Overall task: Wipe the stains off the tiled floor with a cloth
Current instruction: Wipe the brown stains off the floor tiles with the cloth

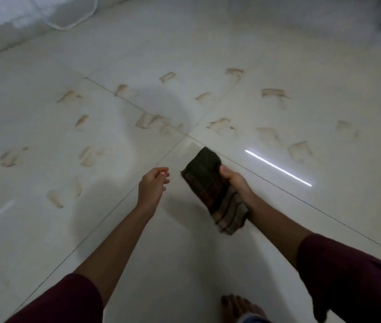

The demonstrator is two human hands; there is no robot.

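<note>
My right hand (233,183) grips a folded dark checked cloth (212,190), thumb on top, held above the tiled floor (208,264). My left hand (152,185) reaches forward beside it, fingers loosely curled, holding nothing. Both forearms extended. Brown stains (147,121) smeared across the tiles ahead. My bare foot (238,306) at the bottom.

Pale tiled floor (208,264), brown stains (147,121), bare foot (238,307).
</note>
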